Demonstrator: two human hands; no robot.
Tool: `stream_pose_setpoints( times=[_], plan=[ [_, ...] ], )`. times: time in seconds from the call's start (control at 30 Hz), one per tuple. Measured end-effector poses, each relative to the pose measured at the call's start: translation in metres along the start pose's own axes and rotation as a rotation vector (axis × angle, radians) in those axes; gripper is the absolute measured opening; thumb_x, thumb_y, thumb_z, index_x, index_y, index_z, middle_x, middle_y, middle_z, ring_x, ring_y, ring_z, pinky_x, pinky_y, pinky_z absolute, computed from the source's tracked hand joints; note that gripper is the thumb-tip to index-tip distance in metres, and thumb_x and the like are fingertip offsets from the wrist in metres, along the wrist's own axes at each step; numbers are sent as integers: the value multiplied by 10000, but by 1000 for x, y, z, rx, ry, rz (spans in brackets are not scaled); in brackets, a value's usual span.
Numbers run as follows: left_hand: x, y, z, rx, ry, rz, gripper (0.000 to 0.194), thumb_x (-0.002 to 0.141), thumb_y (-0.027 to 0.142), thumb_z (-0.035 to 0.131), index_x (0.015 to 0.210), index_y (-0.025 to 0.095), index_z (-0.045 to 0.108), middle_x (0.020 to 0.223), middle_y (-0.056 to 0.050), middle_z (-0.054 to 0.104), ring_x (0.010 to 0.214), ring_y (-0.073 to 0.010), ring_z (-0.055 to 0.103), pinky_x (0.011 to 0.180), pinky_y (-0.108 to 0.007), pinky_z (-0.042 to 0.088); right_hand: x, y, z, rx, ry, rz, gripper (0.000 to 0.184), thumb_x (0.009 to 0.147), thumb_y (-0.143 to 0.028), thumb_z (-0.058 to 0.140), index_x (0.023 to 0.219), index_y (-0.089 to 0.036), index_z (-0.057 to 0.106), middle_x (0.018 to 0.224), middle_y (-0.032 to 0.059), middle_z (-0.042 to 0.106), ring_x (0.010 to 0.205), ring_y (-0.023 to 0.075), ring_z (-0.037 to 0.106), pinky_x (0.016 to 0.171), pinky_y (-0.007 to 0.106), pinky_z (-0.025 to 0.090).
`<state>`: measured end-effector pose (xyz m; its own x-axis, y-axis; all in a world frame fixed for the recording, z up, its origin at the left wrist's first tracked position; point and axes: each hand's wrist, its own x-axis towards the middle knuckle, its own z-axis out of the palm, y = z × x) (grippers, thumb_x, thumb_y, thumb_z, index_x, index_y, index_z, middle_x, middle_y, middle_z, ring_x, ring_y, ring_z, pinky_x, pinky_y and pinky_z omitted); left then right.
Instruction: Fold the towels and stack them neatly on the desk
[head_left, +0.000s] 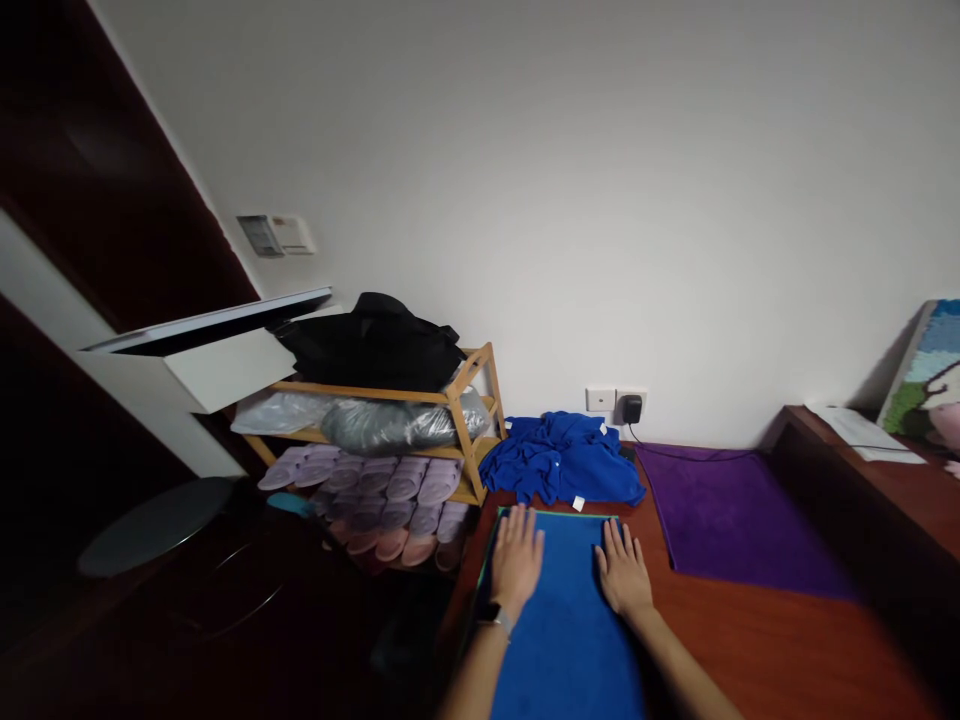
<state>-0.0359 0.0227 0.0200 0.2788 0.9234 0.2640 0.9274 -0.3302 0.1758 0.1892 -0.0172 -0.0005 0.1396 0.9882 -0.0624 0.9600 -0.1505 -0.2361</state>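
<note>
Left hand [517, 560] and right hand [622, 570] lie flat, grips released, on a folded blue towel [566, 640]; lower centre, on the wooden bench [757, 640].

Near towel [566, 620]: solid royal blue, thin green edge. Far crumpled towel [562, 460]: same blue. Right towel [731, 520]: plain purple. Bench [750, 640]: reddish-brown. Slippers [382, 480]: lilac, nearest row pink.

The left hand [517, 560] and right hand [621, 572] lie palm-down, fingers spread, on the far end of the blue towel [562, 650], the right at its right edge. Both forearms [675, 665] reach forward, a watch [493, 618] on the left wrist [496, 625].
</note>
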Motion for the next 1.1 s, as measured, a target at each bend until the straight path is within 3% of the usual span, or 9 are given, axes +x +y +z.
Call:
stream_pose_setpoints(
  times=[0.1,0.2,0.27,0.43,0.53,0.73,0.83,0.9,1.1],
  plan=[
    [-10,67,21,-91,-24,187,552,1076,476,256,1596,307,328,1670,-29,358,1550,-230,291,1271,-485,252,-6,3,6,-32,3,-49,645,1037,-421,180,1627,-164,223,1710,27,136,1586,261,62,1281,469,47],
    [-20,91,34,-124,-69,178,544,1072,507,265,1586,343,342,1660,-9,377,1546,-215,300,1275,-479,254,-9,4,5,-56,0,-61,630,1029,-377,199,1623,-174,243,1710,18,130,1587,255,58,1279,468,44],
    [-24,71,31,-99,-91,135,567,1065,533,272,1589,328,337,1663,-24,365,1548,-229,298,1275,-498,252,-8,1,2,-54,8,-18,645,1035,-396,165,1629,-146,195,1709,25,139,1586,245,79,1280,451,57],
    [-33,-29,-10,63,-137,-91,642,1055,537,286,1592,188,341,1662,-97,329,1544,-267,302,1266,-505,267,-9,-6,-18,-39,-30,32,651,1042,-415,148,1631,-137,160,1707,15,148,1584,238,99,1284,448,63],
    [-45,-42,-27,138,-90,-175,630,1060,481,296,1573,123,374,1640,-141,366,1535,-283,317,1261,-500,277,-31,-4,-23,-26,-20,38,649,1046,-417,135,1628,-130,167,1705,17,144,1582,241,109,1286,457,86],
    [-99,74,-6,-40,-38,201,580,1076,467,273,1624,290,209,1687,-12,288,1554,-211,277,1267,-455,297,-115,11,15,36,92,-143,628,1049,-446,163,1619,-204,265,1686,5,205,1576,245,145,1284,488,130],
    [-121,99,3,-73,-78,205,581,1069,502,284,1618,320,232,1678,-11,319,1545,-222,305,1262,-485,301,-137,14,25,35,68,-146,624,1042,-441,198,1610,-203,297,1681,21,222,1571,261,166,1281,508,143],
    [-130,79,-1,-50,-108,155,583,1065,523,272,1611,320,262,1672,-15,331,1540,-235,317,1254,-510,303,-140,12,21,38,52,-113,629,1041,-448,206,1614,-198,280,1682,22,218,1570,259,167,1281,502,151],
    [-151,-50,-45,132,-96,-95,599,1046,493,296,1568,219,403,1630,-77,412,1505,-279,388,1217,-542,336,-150,-7,11,45,16,-13,632,1035,-422,221,1620,-182,248,1689,10,183,1575,262,134,1286,509,115]
  ],
)
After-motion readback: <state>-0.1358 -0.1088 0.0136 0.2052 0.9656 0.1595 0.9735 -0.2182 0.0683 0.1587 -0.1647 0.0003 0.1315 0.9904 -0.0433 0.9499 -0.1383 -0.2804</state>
